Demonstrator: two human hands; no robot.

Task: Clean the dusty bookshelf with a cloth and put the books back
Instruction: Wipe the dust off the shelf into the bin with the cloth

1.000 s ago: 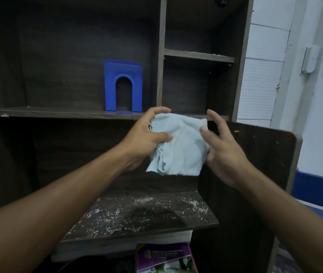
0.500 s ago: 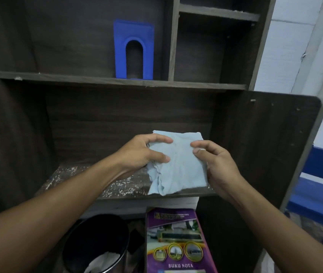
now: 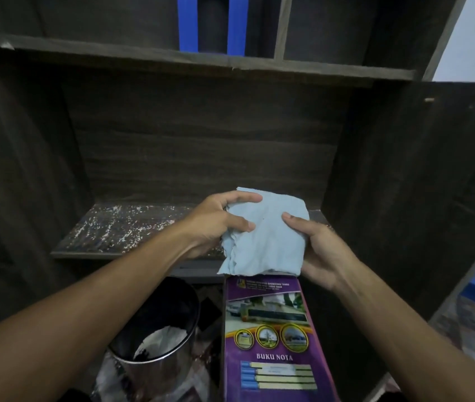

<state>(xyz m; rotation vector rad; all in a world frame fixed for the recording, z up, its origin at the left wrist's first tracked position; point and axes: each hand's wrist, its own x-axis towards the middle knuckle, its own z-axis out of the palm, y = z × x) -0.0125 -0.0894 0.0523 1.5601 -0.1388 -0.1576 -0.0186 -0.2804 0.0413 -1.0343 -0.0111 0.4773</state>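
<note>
Grips [image 3: 213, 224] [image 3: 322, 250] holding cloth [image 3: 268, 236], bin [image 3: 132, 372] (white scrap [image 3: 161, 340] inside)

A pale blue cloth [image 3: 265, 236] is seen against a bookshelf [image 3: 201, 146] finished in dark brown with streaked horizontal wood grain, its lower shelf [image 3: 120, 227] speckled with white dust, and a bright blue bookend [image 3: 188, 24] is shown at the far top. At the near edge a book [image 3: 271, 329] is covered in purple, marked with three yellow-ringed ovals, pale "BUKU NOTA" lettering and cream strips with blue tabs; left of it a bin [image 3: 137, 375] is shown in shiny silver, black inside, with something white in it.
</note>
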